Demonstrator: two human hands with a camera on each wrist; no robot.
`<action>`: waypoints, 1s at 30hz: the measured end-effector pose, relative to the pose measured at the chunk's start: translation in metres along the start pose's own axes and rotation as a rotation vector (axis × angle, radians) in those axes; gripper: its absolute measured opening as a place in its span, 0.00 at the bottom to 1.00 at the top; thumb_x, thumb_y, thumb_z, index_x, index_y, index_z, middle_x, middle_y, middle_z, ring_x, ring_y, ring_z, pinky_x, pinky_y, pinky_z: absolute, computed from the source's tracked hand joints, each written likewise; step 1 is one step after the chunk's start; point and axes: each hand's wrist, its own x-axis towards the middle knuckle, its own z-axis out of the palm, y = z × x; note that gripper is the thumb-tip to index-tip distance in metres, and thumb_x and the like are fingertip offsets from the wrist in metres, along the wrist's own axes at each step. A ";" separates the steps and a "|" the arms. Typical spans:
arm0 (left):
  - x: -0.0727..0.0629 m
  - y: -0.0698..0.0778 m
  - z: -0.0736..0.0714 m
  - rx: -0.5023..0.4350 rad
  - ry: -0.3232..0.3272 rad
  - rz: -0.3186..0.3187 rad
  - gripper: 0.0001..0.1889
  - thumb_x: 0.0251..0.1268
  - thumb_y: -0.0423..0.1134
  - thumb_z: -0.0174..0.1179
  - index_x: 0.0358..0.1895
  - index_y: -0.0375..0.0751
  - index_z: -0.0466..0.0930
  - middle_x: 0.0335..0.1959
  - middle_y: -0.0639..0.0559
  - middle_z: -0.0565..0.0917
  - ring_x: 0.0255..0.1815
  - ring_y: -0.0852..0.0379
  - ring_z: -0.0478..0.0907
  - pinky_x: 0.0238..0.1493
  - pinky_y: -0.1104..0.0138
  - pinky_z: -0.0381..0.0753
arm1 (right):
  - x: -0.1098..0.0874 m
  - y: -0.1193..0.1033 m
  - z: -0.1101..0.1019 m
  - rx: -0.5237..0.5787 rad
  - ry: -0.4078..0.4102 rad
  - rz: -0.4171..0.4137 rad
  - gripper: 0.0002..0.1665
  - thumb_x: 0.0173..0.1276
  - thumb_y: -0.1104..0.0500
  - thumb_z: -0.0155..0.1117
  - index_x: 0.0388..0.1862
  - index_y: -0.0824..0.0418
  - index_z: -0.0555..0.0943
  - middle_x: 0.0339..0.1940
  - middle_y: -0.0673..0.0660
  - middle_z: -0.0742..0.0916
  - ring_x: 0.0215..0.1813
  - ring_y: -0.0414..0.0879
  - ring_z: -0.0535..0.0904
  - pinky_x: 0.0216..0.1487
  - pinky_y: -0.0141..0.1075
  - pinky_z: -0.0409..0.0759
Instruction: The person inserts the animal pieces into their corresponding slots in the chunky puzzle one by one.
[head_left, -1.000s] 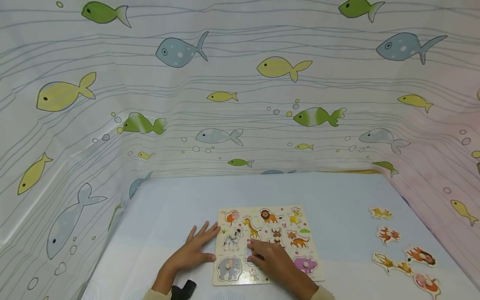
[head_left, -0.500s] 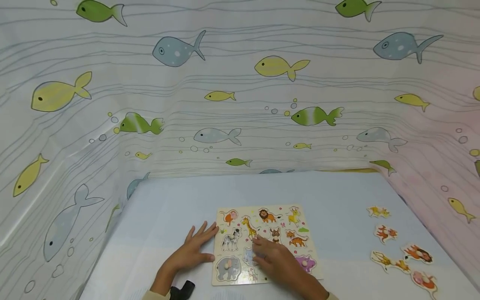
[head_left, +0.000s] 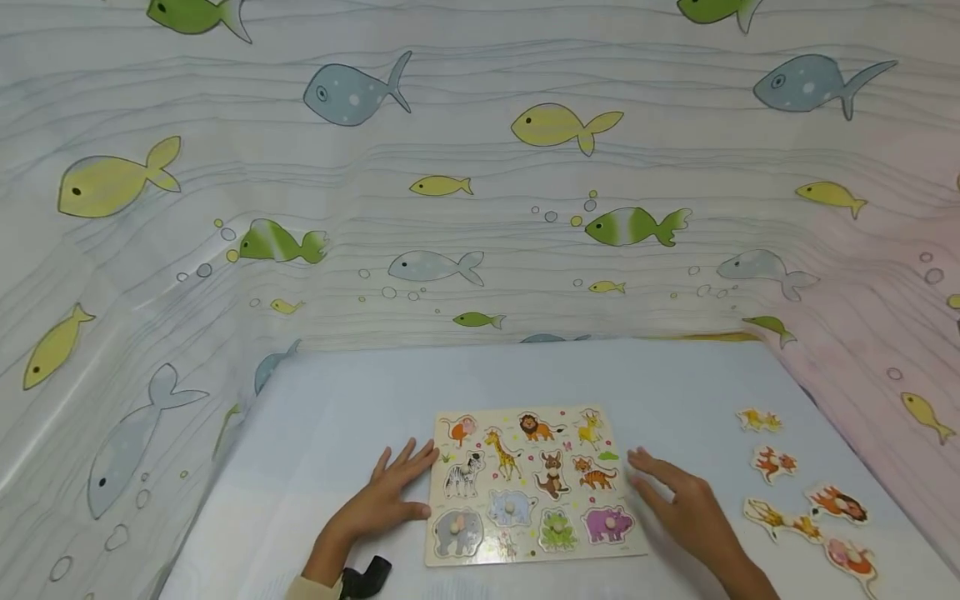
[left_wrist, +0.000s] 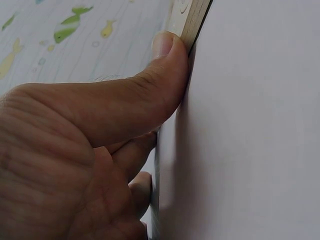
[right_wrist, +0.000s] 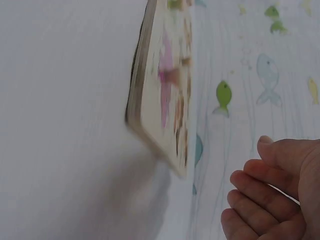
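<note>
A wooden animal puzzle board [head_left: 525, 486] lies flat on the table. In its front row sit an elephant piece [head_left: 458, 533], a pale blue animal piece [head_left: 512, 508], a green frog piece [head_left: 557, 531] and a purple hippo piece [head_left: 609, 526], with round knobs. My left hand [head_left: 382, 498] rests at the board's left edge, fingers spread; in the left wrist view the thumb [left_wrist: 167, 65] touches that edge. Just right of the board is my right hand [head_left: 690, 508], holding nothing, its fingers loosely bent in the right wrist view.
Several loose animal pieces lie at the table's right side, among them a lion [head_left: 838, 504], a giraffe [head_left: 783, 521] and a monkey [head_left: 851, 557]. A small black object [head_left: 367, 577] is by the left wrist. A fish-patterned sheet [head_left: 450, 217] hangs behind and beside the table.
My right hand has left the pale blue piece and moved right, off the board, uncovering the frog piece. The left hand has stayed at the left edge.
</note>
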 end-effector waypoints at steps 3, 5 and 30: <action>0.002 0.001 -0.002 -0.003 0.016 0.011 0.48 0.50 0.45 0.72 0.77 0.42 0.60 0.80 0.45 0.56 0.83 0.35 0.40 0.77 0.38 0.21 | -0.005 0.023 -0.019 -0.071 0.045 0.068 0.22 0.56 0.65 0.76 0.52 0.60 0.87 0.55 0.60 0.88 0.55 0.59 0.85 0.59 0.07 0.62; 0.004 0.002 -0.002 -0.006 0.017 0.012 0.48 0.50 0.45 0.72 0.77 0.42 0.60 0.80 0.45 0.56 0.83 0.35 0.40 0.78 0.39 0.21 | -0.009 0.035 -0.031 -0.113 0.073 0.114 0.22 0.56 0.64 0.77 0.52 0.59 0.87 0.54 0.61 0.88 0.55 0.57 0.85 0.55 0.02 0.56; 0.003 0.000 0.000 -0.016 0.004 -0.024 0.49 0.48 0.44 0.73 0.77 0.43 0.61 0.80 0.47 0.57 0.83 0.37 0.39 0.78 0.40 0.20 | -0.057 0.103 -0.097 -0.086 -0.143 0.755 0.42 0.73 0.35 0.55 0.69 0.67 0.73 0.67 0.74 0.73 0.63 0.75 0.74 0.46 0.63 0.80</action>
